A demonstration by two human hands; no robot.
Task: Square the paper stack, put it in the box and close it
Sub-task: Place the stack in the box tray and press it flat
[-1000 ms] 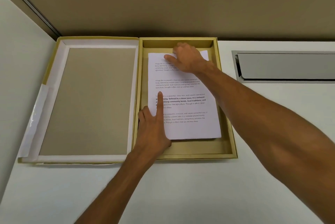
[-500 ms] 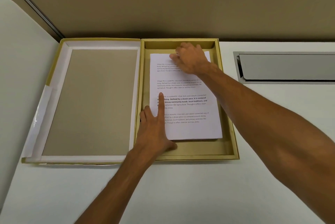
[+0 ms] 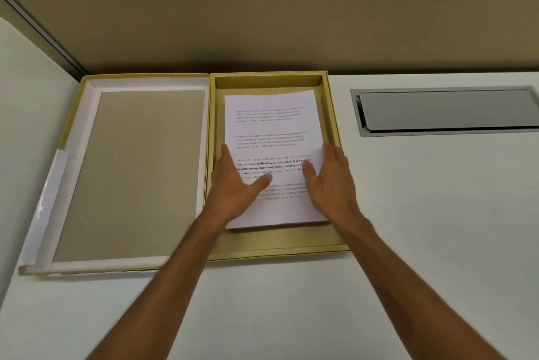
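A white paper stack [image 3: 271,132] with printed text lies inside the shallow tan box [image 3: 280,240], slightly turned so its top edge tilts. The box's hinged lid [image 3: 131,173] lies open flat to the left, grey inside with a white rim. My left hand [image 3: 236,181] rests flat along the stack's left edge, thumb on the top sheet. My right hand [image 3: 329,181] rests flat along the stack's right edge, thumb on the sheet. Both hands have fingers spread and grip nothing.
The box sits on a white desk [image 3: 423,228] against a tan partition wall. A metal cable hatch [image 3: 446,110] is set into the desk at the right. The desk's left side meets a white panel [image 3: 26,103].
My right hand has come back from the stack's top edge to its right side. My left hand has shifted from pressing with a finger to lying along the left edge.
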